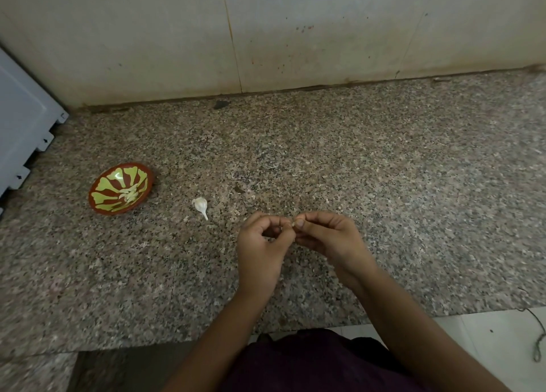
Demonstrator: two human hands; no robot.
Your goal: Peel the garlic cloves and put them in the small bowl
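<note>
Position: I stand at a speckled granite counter with grey, pink and black grain. Its front edge runs across at 6 o'clock.

Hands: my left hand and right hand meet just above the counter, fingertips touching. The fingers of both are curled inward. Both pinch one small garlic clove between thumb and fingertips. Only a tan sliver of it shows, so I cannot tell how much skin it carries.

Task items:
- A white garlic piece with a thin tail lies on the granite at 10 o'clock from my left hand, near it but apart.
- The small bowl sits farther out on the same line, well apart from my hands. It is red-brown with yellow-green streaks and looks tilted toward me. Something pale lies at its centre, but I cannot tell whether it is pattern or cloves.

Surroundings:
- At 12 o'clock a pale stone wall rises from the back of the counter, stained, with dark specks and a vertical joint.
- A dark chip lies at the wall joint.
- A white notched panel leans in at 9 to 10 o'clock.
- White floor tile shows at 4 o'clock with a dark cord on it.
- My dark garment fills 6 o'clock
</note>
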